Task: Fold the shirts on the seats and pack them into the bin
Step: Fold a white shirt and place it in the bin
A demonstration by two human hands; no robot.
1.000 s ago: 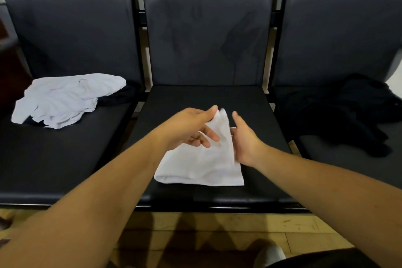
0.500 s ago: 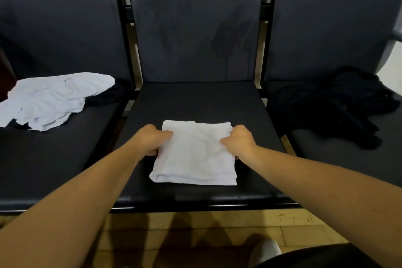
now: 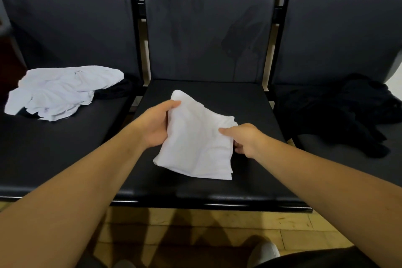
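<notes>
**Inspector:** Status of the folded white shirt (image 3: 195, 143)?

**Assessor:** Over the middle seat (image 3: 239, 102), far corner raised. The left hand (image 3: 156, 124) grips its left edge, thumb on top. The right hand (image 3: 245, 139) pinches the right edge.

**Inspector:** Recommendation?

**Assessor:** Keep all layers clamped together and carry it level, or the fold may slip open. The bin is not in view.

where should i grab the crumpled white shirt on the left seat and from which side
Probably a top-down grip on the bunched ridge along the far edge of the crumpled white shirt, coming from the front. It lies in a loose heap on the left seat, and a dark garment peeks from under its right end, so pinch white layers only.
</notes>
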